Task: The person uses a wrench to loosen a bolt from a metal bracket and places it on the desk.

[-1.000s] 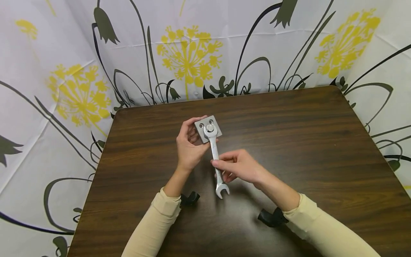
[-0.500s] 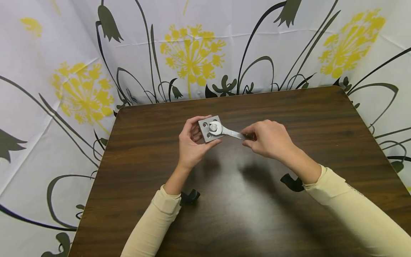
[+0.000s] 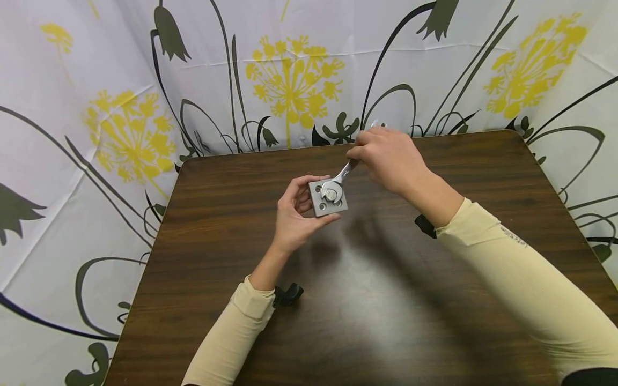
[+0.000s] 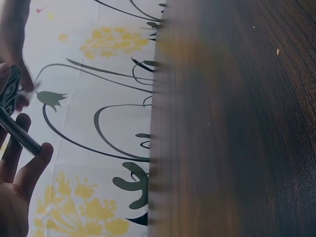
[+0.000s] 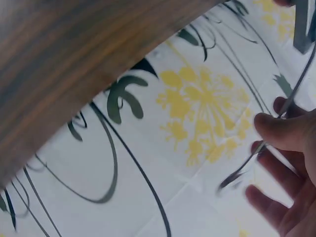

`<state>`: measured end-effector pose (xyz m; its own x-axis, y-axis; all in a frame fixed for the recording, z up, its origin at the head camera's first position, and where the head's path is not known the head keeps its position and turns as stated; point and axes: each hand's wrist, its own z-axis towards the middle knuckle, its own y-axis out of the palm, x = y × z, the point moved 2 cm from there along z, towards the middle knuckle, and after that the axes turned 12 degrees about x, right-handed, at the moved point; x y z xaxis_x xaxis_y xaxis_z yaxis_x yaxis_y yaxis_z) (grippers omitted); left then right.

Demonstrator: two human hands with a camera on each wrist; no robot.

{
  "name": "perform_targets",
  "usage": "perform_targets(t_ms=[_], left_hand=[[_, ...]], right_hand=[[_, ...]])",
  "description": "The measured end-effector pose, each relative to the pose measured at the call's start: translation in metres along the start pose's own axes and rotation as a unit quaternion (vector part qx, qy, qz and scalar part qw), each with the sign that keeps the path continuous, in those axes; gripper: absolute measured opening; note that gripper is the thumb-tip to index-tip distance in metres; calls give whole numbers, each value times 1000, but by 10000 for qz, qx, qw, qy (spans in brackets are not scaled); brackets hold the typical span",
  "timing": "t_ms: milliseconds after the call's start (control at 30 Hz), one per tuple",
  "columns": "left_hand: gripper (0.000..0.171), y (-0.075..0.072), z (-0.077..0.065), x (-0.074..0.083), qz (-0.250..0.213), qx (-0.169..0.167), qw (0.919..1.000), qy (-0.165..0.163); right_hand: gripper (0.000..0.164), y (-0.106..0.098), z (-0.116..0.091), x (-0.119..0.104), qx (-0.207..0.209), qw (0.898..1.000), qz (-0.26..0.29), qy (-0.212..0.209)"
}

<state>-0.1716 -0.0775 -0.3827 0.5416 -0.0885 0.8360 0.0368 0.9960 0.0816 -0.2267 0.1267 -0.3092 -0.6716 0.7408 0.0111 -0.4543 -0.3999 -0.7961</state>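
My left hand (image 3: 292,221) grips a small square metal block (image 3: 332,210) by its edges, raised over the table, thumb along the near edge. Several round holes show in its face. A bolt head (image 3: 330,195) sits on that face, inside the open jaw of a silver wrench (image 3: 345,172). From the block's back sticks a long threaded shank (image 4: 22,133), close to my left fingers in the left wrist view. My right hand (image 3: 390,158) pinches the wrench's handle, which points away and to the right; the far end is mostly hidden behind the hand.
A dark wood-grain table (image 3: 241,209) lies beneath both hands. Behind it hangs a white curtain (image 3: 207,107) with yellow and grey flower prints. Black wrist mounts (image 3: 288,295) stick out from the cream sleeves (image 3: 502,268).
The wrench has swung counterclockwise round the bolt head, from pointing toward me, through rightward, to pointing away. My right hand moved up with it; the block shifted slightly right and turned a little.
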Motion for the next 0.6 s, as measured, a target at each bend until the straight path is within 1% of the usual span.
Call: perform_targets(t_ms=[33,100,167,233,300,333,367,400,433,467,500,533,600], left_hand=[[72,1,0,0,18,0,10000,-2],[72,1,0,0,49,38,10000,-38],[73,1,0,0,115,115,9999,-55],[73,0,-1,0,116,192,9997,-59],[74,-2,-1,-3,70,231,9997,-32],[74,-4,-1,-5,38,247,9997,-13],[75,-5,-1,-9,-15,260,9997,-2],[76,-7,0,-12,-65,271,9996,14],[76,-9,0,-16,-97,281,9996,30],[77,-10,1,-19,-112,299,9995,38],[77,-12,2,-22,-133,313,9994,41],[77,-12,2,-25,-160,322,9993,61],[77,-13,4,-27,-165,334,9993,102]], right_hand=[[20,0,4,1,96,9998,-15,-181],[21,0,11,4,255,9990,-101,-340],[20,-2,13,7,310,9990,-233,-230],[18,-3,10,12,260,9991,-266,199],[19,-3,1,16,58,9971,-127,754],[19,-2,-5,16,-105,9939,53,1095],[19,-1,-12,15,-284,9885,341,1448],[21,0,-19,13,-441,9796,713,1827],[22,2,-27,9,-577,9667,1177,2197],[24,4,-35,4,-664,9491,1731,2546],[25,6,-43,-2,-715,9217,2426,2941],[27,7,-50,-10,-744,8865,3114,3341],[30,7,-62,-25,-718,8073,4290,3989]])
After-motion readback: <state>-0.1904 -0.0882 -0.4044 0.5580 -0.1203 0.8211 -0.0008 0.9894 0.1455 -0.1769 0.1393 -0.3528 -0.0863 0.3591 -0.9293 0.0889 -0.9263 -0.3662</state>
